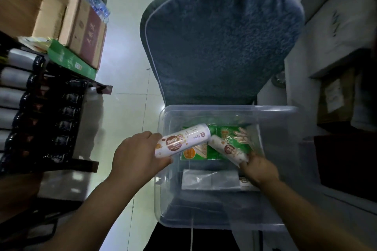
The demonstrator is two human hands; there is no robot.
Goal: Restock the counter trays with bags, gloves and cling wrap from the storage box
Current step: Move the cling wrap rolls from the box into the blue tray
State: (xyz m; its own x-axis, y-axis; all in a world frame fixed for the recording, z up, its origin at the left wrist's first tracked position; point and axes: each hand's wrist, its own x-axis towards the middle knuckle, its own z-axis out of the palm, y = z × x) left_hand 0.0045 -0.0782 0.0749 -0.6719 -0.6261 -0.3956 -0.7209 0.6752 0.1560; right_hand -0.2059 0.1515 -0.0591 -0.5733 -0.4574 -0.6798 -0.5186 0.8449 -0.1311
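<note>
A clear plastic storage box (285,169) stands on a blue cushioned chair. My left hand (138,157) grips a white cling wrap roll (183,139) over the box's left rim. Inside the box my right hand (258,168) grips a second white cling wrap roll (226,150), which lies tilted across green glove packets (230,136). A flat pack of clear bags (208,179) lies on the box floor nearer to me.
The blue chair back (220,43) rises behind the box. A dark rack with black-capped bottles (36,108) stands at the left, with cardboard boxes (81,32) and a green carton above it. Cartons and shelves line the right side. Pale tiled floor (126,79) lies between.
</note>
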